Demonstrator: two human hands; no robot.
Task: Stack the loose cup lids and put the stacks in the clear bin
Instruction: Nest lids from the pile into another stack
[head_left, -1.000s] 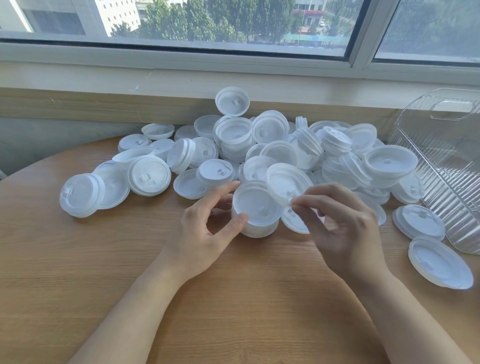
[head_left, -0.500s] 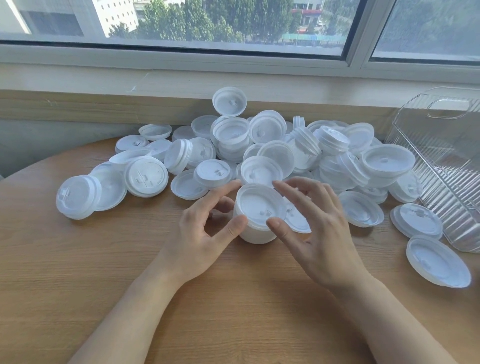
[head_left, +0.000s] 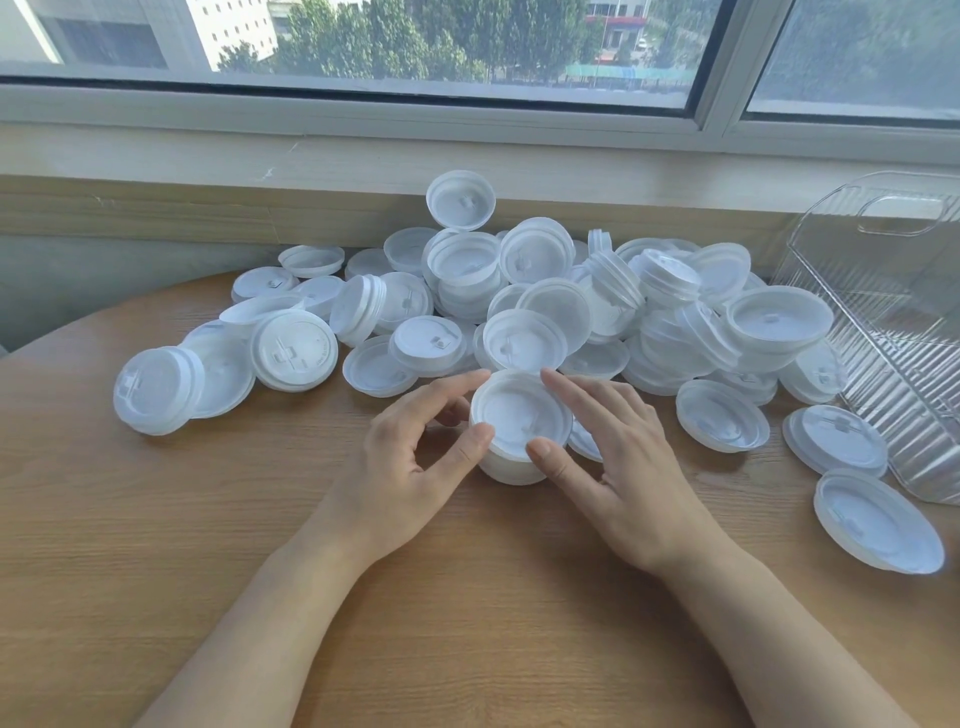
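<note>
Nearest: our left hand (head_left: 410, 457) curls round the lid stack (head_left: 519, 431) on the surface (head_left: 156, 545); our right hand (head_left: 618, 457) rests straight-fingered against it. Light, slippery, crushable, we judge; take it by the sides. Beyond: loose lids (head_left: 519, 291); clear bin (head_left: 893, 322) far right.

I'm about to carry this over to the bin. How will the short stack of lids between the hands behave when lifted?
The stack of lids is thin white plastic, so probably very light. Its lids look only nested, so squeezing unevenly could skew or split it. The left hand and right hand flank it; holding both sides should keep it together.
</note>
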